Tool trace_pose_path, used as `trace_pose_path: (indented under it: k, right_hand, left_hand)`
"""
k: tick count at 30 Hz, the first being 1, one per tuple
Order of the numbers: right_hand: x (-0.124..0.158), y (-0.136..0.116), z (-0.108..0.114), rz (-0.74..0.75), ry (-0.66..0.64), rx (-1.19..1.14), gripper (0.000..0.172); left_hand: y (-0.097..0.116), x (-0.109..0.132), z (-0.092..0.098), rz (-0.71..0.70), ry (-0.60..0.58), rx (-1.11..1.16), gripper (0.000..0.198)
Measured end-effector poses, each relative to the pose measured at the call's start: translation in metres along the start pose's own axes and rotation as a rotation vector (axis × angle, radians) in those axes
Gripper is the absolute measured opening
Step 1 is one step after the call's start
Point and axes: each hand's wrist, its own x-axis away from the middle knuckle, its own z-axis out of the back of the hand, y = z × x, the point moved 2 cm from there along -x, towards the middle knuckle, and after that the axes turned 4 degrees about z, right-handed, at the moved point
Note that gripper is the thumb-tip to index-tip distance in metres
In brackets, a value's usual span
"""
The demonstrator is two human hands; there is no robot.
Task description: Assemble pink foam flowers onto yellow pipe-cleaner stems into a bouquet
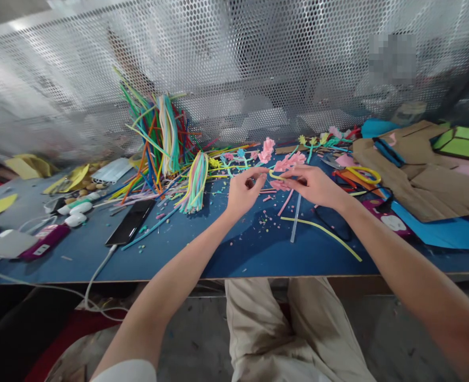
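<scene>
Over the middle of the blue table, my left hand (245,191) is closed with thumb and index fingertip pinched at one end of a short, bent yellow pipe cleaner (275,176). The fingers of my right hand (318,185) are closed on its other end. Just beyond and under the fingers lie fluffy pink pipe-cleaner flowers (267,150). A translucent stick (295,220), which looks like a glue stick, points toward me below my right hand. Nearer the front edge lies a loose yellow pipe cleaner (325,232). Small coloured clippings are scattered around it.
Bundles of coloured pipe cleaners (166,138) stand against the perforated metal screen (234,63). To the left are a phone (131,223) on a white cable and a purple power strip (45,241). Yellow-handled scissors (364,175) and brown paper (437,180) lie at right.
</scene>
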Motion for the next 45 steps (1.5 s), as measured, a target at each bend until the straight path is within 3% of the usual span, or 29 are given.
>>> trace_pose_path:
  k: [6, 11, 14, 16, 21, 27, 31, 35, 40, 45]
  right_hand:
    - [0.004, -0.004, 0.006, 0.091, 0.04, 0.497, 0.025]
    - [0.007, -0.025, 0.008, 0.2, 0.021, 0.588, 0.029]
    - [0.007, -0.035, 0.008, 0.309, 0.011, 0.598, 0.031]
    - [0.007, -0.036, 0.011, 0.351, 0.07, 0.598, 0.026]
    - [0.003, -0.027, 0.029, 0.305, 0.282, 0.408, 0.02]
    - [0.0, -0.013, 0.05, -0.007, 0.202, -0.085, 0.031]
    - [-0.003, -0.004, 0.049, -0.146, 0.23, -0.174, 0.036]
    - [-0.005, 0.002, 0.037, -0.132, 0.238, -0.203, 0.035]
    - [-0.004, 0.0, 0.031, -0.088, 0.192, -0.169, 0.021]
    - [-0.001, -0.014, 0.026, 0.075, 0.096, -0.245, 0.039]
  left_hand:
    - [-0.001, 0.0, -0.001, -0.003, 0.03, -0.13, 0.023]
    - [-0.002, -0.001, 0.0, -0.02, 0.078, -0.188, 0.022]
    - [0.0, -0.001, 0.0, -0.031, 0.057, -0.24, 0.022]
    - [0.002, 0.0, -0.001, -0.046, 0.019, -0.269, 0.022]
    - [0.009, 0.004, -0.005, -0.098, -0.11, -0.197, 0.025]
    - [0.013, 0.006, -0.007, -0.221, -0.204, -0.092, 0.024]
    - [0.02, 0.007, -0.007, -0.216, -0.248, -0.032, 0.024]
    - [0.024, 0.007, -0.007, -0.159, -0.247, 0.041, 0.026]
    - [0.021, 0.003, -0.006, -0.154, -0.185, 0.086, 0.028]
    - [0.021, 0.002, -0.004, -0.163, -0.122, 0.092, 0.027]
